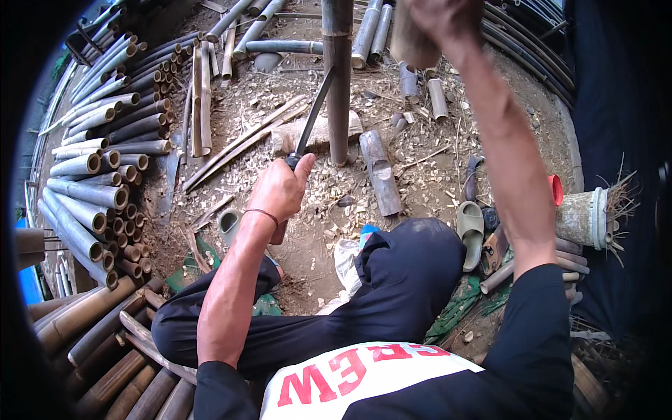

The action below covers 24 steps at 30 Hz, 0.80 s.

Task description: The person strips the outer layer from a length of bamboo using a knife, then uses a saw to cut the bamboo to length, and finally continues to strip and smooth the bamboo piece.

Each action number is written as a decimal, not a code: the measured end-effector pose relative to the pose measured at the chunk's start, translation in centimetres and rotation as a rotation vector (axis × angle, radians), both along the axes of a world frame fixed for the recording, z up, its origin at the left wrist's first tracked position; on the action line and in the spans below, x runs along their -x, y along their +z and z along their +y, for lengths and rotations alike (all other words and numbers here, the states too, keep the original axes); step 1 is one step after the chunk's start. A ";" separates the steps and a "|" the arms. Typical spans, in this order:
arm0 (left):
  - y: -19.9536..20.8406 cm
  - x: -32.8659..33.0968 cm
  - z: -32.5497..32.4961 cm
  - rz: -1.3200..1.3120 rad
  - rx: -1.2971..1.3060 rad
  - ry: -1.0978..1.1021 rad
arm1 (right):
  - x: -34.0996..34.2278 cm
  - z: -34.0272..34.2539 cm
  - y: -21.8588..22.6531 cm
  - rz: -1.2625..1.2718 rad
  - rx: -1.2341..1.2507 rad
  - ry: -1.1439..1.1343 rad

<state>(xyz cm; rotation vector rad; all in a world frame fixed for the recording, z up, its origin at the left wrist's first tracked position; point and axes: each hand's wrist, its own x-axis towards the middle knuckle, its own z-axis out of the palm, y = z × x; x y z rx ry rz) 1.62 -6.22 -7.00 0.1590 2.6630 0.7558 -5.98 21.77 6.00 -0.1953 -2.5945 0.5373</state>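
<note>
My left hand [276, 187] is closed round the handle of a long curved knife [313, 115]. The blade slants up and away from my fist, and its tip end meets the side of an upright bamboo pole [338, 91]. That pole's foot is near a short log [308, 133] lying on the ground; its top runs out of view. Raised at the upper right, my right hand [448, 15] is blurred and partly cut off by the frame edge. It appears wrapped round a thick brown wooden club [413, 38], held to the right of the pole.
Stacked bamboo poles [98, 189] fill the left side. A notched bamboo piece [381, 175] lies amid wood chips. To the right are a green sandal [470, 234], a handsaw [494, 250] and a tipped bucket [584, 218] holding sticks. Split bamboo strips [245, 143] lie left of the pole.
</note>
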 end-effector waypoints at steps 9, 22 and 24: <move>-6.1 -0.1 -1.0 -0.100 0.009 -0.110 | -3.8 -3.3 -7.6 -0.512 -0.374 0.225; -9.7 -1.3 -0.4 -0.133 0.099 -0.120 | -5.8 -2.4 -17.8 -0.477 -0.383 0.306; -8.6 -1.7 -0.1 -0.348 0.015 -0.064 | -5.7 -1.7 -17.2 -0.303 -0.204 0.251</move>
